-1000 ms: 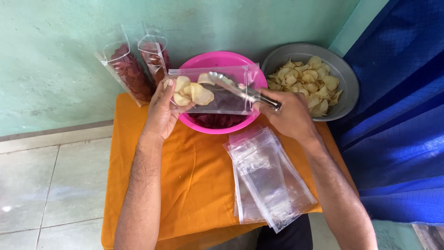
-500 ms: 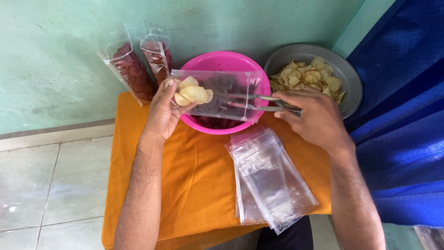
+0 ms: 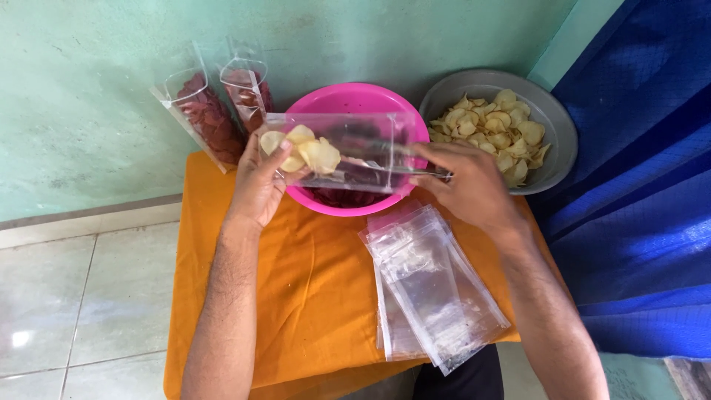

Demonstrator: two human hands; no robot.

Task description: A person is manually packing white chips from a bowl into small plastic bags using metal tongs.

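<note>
Filling step: your left hand pinches clear bag w/ pale chips; right hand grips tongs over pink bowl. Next needs mouth open.

A pale green wall, scuffed and blotchy, rises behind a small bench draped in orange cloth. Light grey floor tiles lie on the left, catching a soft glare. A deep blue curtain hangs on the right.
</note>
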